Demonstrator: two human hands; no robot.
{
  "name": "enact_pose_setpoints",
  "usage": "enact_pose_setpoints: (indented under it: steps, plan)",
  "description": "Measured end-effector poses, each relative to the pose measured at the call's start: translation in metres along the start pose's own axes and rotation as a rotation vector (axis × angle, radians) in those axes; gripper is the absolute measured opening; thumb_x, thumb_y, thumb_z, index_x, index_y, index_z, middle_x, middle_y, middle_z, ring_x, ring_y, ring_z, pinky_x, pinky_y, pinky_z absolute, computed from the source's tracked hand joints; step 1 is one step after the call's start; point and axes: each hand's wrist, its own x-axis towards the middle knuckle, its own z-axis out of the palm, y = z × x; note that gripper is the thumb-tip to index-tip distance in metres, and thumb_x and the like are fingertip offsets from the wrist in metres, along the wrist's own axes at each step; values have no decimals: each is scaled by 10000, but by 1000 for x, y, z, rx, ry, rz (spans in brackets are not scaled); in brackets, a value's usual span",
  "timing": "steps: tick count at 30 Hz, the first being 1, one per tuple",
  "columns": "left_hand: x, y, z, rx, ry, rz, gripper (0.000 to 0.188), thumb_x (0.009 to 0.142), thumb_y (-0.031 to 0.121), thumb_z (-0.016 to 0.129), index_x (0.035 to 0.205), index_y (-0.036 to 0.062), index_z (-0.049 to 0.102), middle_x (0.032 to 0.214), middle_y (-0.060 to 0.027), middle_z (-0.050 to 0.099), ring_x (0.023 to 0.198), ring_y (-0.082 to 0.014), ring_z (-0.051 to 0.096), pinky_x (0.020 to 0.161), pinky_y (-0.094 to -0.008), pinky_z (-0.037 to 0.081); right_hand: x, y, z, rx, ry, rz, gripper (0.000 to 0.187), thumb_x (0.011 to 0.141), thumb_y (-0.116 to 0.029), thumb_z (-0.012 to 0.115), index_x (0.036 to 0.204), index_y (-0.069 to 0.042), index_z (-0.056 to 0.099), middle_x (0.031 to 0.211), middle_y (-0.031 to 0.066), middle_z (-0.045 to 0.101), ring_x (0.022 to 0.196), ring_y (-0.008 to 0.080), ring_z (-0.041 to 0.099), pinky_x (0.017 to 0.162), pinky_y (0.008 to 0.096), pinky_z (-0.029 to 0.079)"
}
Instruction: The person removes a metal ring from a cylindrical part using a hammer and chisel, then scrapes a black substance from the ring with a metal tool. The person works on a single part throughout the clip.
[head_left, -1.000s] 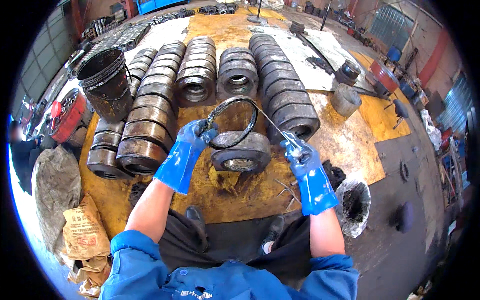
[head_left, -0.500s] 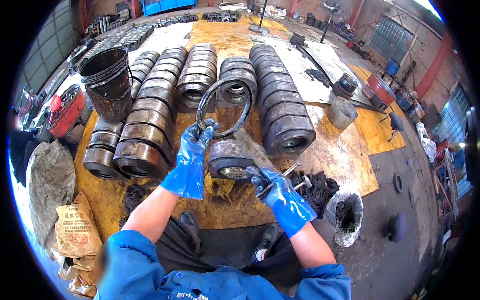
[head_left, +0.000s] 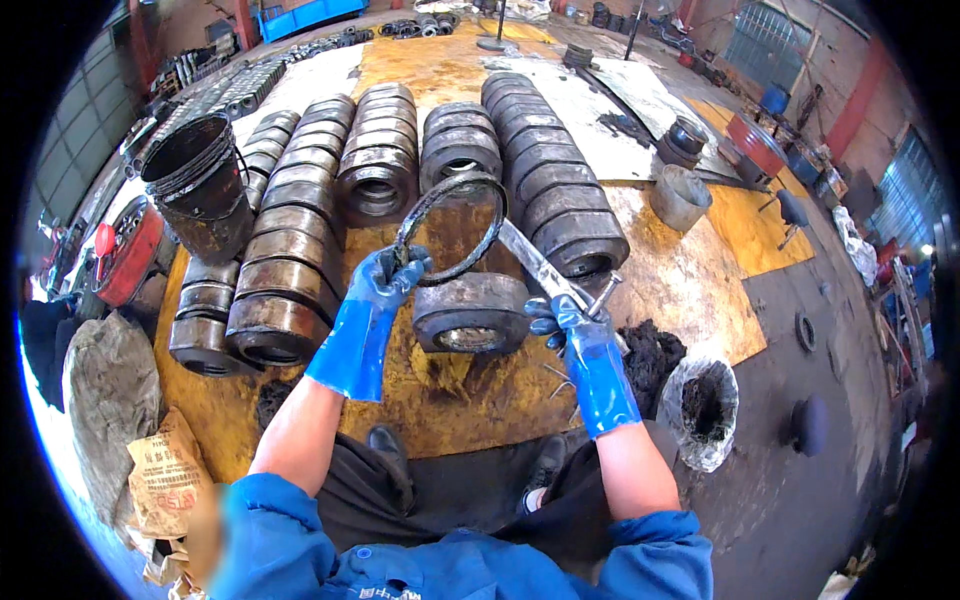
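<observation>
My left hand (head_left: 392,275), in a blue rubber glove, pinches the lower left rim of a dark, greasy metal ring (head_left: 402,232), held up and tilted. My right hand (head_left: 572,325), gloved too, is closed round a long flat metal tool (head_left: 532,258). Its flat end points up and left, close to the ring's right side. A bolt-like metal piece (head_left: 605,294) sticks out beside that hand; how it joins the tool I cannot tell. Below the ring, a thick metal collar (head_left: 470,312) lies between my hands on the stained board.
Rows of heavy metal collars (head_left: 285,245) stretch away on the yellow board (head_left: 690,290). A black bucket (head_left: 200,185) stands at the left. Dark fibre waste (head_left: 650,362) and a lined bag (head_left: 695,415) lie at the right. Paper sacks (head_left: 165,475) are at the lower left.
The flat tool has swung upright beside the ring's right side as my right hand moved right and up. The ring, still in my left hand, has shifted slightly. The view has tilted a little.
</observation>
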Motion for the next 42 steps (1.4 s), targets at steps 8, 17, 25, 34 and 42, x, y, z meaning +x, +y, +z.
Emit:
enact_pose_setpoints:
  steps: [8,17,25,34,42]
  plan:
    - [-6,6,9,395,-17,-53,251,939,78,680,1167,-24,659,1045,-85,727,974,-175,681,887,-331,543,2,-1,-2,-932,-61,-704,473,878,-132,666,1344,-104,589,976,101,721,774,247,682,594,367,515]
    - [2,-14,-2,-177,113,-61,251,966,99,645,1206,24,634,1123,-109,716,1001,-186,688,864,-324,542,-32,-21,19,-1300,-18,-1098,559,782,-136,672,1336,-145,600,999,93,699,725,258,646,617,404,502]
    - [13,13,-6,-665,196,-73,308,962,139,645,1267,124,609,1245,-83,678,1130,-215,655,881,-407,564,-45,-4,28,304,-130,-31,488,986,-285,624,1386,-33,504,1109,184,714,773,172,700,620,281,556]
    - [22,8,-8,-847,204,18,374,955,199,667,1314,157,572,1330,-56,625,1181,-248,613,903,-429,566,-43,5,48,835,-245,335,358,997,-219,593,1319,-65,570,1098,194,712,719,255,690,616,363,565]
    - [24,15,-1,-850,181,48,493,932,251,700,1381,171,513,1400,-66,573,1193,-273,598,967,-459,535,-29,18,53,811,-315,374,364,982,-255,617,1315,-112,582,1096,169,721,730,234,691,592,364,556]
